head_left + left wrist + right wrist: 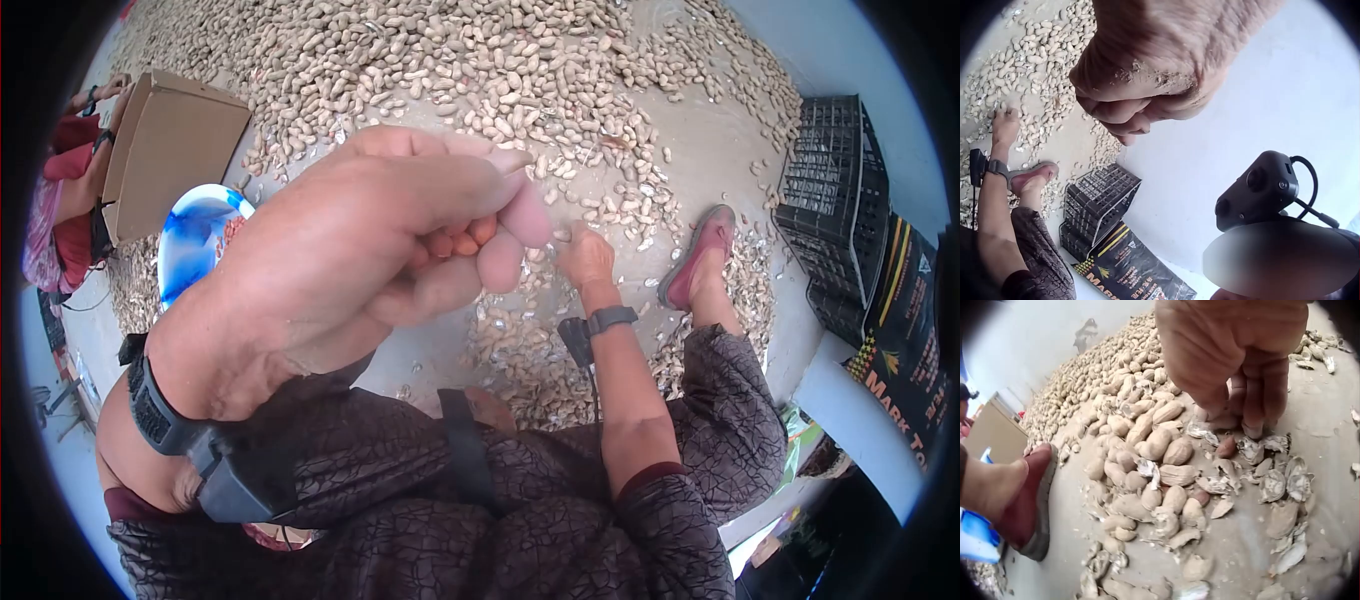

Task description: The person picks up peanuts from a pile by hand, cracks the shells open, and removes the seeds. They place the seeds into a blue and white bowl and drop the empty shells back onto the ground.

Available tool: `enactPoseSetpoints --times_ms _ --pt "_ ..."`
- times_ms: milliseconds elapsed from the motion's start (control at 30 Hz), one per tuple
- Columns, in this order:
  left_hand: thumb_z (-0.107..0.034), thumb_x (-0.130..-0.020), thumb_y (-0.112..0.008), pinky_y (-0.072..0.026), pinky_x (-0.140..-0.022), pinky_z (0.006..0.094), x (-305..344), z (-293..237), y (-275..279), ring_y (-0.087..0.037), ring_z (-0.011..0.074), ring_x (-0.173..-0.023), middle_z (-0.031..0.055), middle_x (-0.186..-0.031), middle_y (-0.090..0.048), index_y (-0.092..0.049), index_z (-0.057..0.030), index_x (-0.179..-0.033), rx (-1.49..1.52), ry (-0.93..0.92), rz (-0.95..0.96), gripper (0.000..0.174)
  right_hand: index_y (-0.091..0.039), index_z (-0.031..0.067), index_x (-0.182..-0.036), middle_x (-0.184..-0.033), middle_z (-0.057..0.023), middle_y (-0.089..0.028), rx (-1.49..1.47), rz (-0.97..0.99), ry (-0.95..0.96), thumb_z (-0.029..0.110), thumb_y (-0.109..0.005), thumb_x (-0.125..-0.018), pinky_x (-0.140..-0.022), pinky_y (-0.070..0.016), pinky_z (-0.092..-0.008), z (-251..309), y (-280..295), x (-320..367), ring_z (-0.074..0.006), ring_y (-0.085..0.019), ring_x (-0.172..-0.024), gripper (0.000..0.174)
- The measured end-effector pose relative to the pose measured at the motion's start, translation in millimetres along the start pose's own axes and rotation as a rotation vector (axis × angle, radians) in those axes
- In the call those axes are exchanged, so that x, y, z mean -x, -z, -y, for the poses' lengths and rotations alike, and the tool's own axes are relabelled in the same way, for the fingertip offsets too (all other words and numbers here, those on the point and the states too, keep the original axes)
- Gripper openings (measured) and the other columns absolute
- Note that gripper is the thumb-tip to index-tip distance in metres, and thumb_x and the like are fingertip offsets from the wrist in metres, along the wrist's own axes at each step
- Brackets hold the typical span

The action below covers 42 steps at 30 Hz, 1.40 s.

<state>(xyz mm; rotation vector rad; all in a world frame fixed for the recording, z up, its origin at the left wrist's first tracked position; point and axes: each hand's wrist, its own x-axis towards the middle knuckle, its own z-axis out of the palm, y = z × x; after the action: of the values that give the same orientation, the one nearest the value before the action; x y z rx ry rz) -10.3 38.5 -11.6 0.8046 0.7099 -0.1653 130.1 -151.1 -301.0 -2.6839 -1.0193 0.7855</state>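
Note:
Raised close to the head camera, the left hand [350, 230] curls its fingers round several reddish peanut kernels [465, 241]. In the left wrist view that hand [1147, 69] hangs above the scene and hides the kernels. Down at the floor, the right hand [588, 258] reaches among whole peanuts and broken shells. The right wrist view has this hand [1241, 356] with fingers pointing down, their tips by shells and a reddish kernel [1226, 447]; whether it pinches anything is hidden.
A blue and white basin [195, 225] with kernels and a cardboard box [175, 150] stand at left, beside another person. Black crates [825, 200] and a printed black sack [900, 350] are at right. Peanuts [400, 60] cover the floor ahead; a red shoe [697, 255] rests nearby.

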Motion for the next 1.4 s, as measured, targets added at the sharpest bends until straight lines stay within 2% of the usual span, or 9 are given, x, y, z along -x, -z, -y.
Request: enactPoseSetpoints --times_ms 133,267,333,367,433,533,800,967,1400 --pt "-0.016 -0.089 -0.039 -0.0201 -0.029 0.0149 -3.7 0.4 -0.7 -0.03 0.003 -0.035 0.0089 -0.06 -0.053 -0.052 0.0061 -0.077 0.002 0.003 -0.006 0.028 -0.057 0.0074 -0.101 -0.089 -0.0183 -0.06 0.065 0.089 0.076 0.02 -0.061 -0.068 -0.076 -0.0442 -0.0376 -7.2 0.0 -8.5 -0.0318 -0.057 -0.085 0.035" --pt "-0.016 -0.089 -0.04 -0.0198 -0.03 0.0147 -3.7 1.3 -4.5 -0.031 0.0029 -0.035 0.0086 -0.06 -0.053 -0.053 0.007 -0.08 -0.067 -0.04 0.026 0.028 -0.056 0.0059 -0.104 -0.083 -0.0164 -0.061 0.068 0.037 0.084 0.02 -0.061 -0.071 -0.071 -0.0462 -0.0361 -8.0 -3.7 -9.9 -0.0285 -0.06 -0.078 0.037" --pt "-0.015 -0.088 -0.041 -0.0201 -0.031 0.0144 -3.5 0.9 -1.7 -0.031 0.0027 -0.036 0.0082 -0.061 -0.053 -0.053 0.0072 -0.081 -0.07 -0.019 0.01 0.027 -0.055 0.0022 -0.075 -0.064 -0.0125 -0.06 -0.519 0.044 -0.099 0.016 -0.065 -0.068 -0.058 -0.0488 -0.0336 -8.9 -1.6 -5.2 -0.0229 -0.06 -0.059 0.018" --pt "-0.014 -0.088 -0.042 -0.0205 -0.031 0.0141 -3.8 0.8 -0.7 -0.031 0.0026 -0.036 0.0078 -0.061 -0.053 -0.054 0.0075 -0.082 -0.071 0.006 -0.004 0.025 -0.055 0.0022 -0.075 -0.064 -0.0125 -0.06 -0.516 0.035 -0.098 0.016 -0.065 -0.068 -0.058 -0.0488 -0.0336 -11.1 2.3 -3.6 -0.0229 -0.06 -0.059 0.018" --pt "-0.013 -0.088 -0.043 -0.0206 -0.032 0.0139 -5.1 2.5 0.4 -0.032 0.0023 -0.037 0.0071 -0.061 -0.053 -0.054 0.0071 -0.082 -0.094 0.006 0.002 0.023 -0.052 0.0024 -0.073 -0.06 -0.0068 -0.057 -1.04 0.155 -0.275 0.007 -0.063 -0.071 -0.046 -0.047 -0.0245 5.6 36.8 2.7 -0.013 -0.056 -0.051 0.012" --pt "-0.012 -0.087 -0.045 -0.0206 -0.033 0.0136 -6.3 3.5 -0.1 -0.032 0.0019 -0.039 0.0057 -0.062 -0.053 -0.054 0.0058 -0.083 -0.133 -0.003 -0.002 0.02 -0.05 0.0026 -0.076 -0.059 -0.0037 -0.055 -1.19 0.037 -0.058 0.0 -0.061 -0.073 -0.042 -0.0434 -0.0173 30.1 75.6 8.3 -0.0075 -0.053 -0.048 0.012" --pt "-0.023 -0.087 -0.048 -0.0175 -0.033 0.0154 -4.8 9.0 8.0 -0.032 0.0017 -0.042 0.0005 -0.064 -0.054 -0.057 -0.0008 -0.084 -0.275 -0.057 -0.034 0.024 -0.049 0.0018 -0.079 -0.061 -0.0012 -0.054 -1.319 0.009 0.338 0.0 -0.062 -0.073 -0.044 -0.0427 -0.0171 105.4 170.7 63.6 -0.0049 -0.051 -0.05 0.014" --pt "-0.03 -0.086 -0.051 -0.0195 -0.034 0.0164 1.1 13.2 5.0 -0.034 0.0016 -0.043 -0.001 -0.061 -0.052 -0.058 -0.0039 -0.081 -0.334 -0.081 -0.02 0.027 -0.049 0.0012 -0.08 -0.062 -0.001 -0.055 -1.307 -0.02 0.409 -0.002 -0.063 -0.072 -0.043 -0.0419 -0.0158 124.1 187.4 88.2 -0.0034 -0.05 -0.05 0.017" --pt "-0.017 -0.079 -0.059 -0.0293 -0.039 0.0172 12.3 28.7 -6.3 -0.041 0.0034 -0.046 0.0006 -0.055 -0.052 -0.06 -0.0018 -0.068 -0.389 -0.361 0.019 0.019 -0.052 -0.0016 -0.087 -0.066 -0.0052 -0.057 -1.432 -0.023 0.467 0.001 -0.057 -0.078 -0.043 -0.0445 -0.017 137.7 194.6 113.8 -0.0069 -0.054 -0.051 0.011"
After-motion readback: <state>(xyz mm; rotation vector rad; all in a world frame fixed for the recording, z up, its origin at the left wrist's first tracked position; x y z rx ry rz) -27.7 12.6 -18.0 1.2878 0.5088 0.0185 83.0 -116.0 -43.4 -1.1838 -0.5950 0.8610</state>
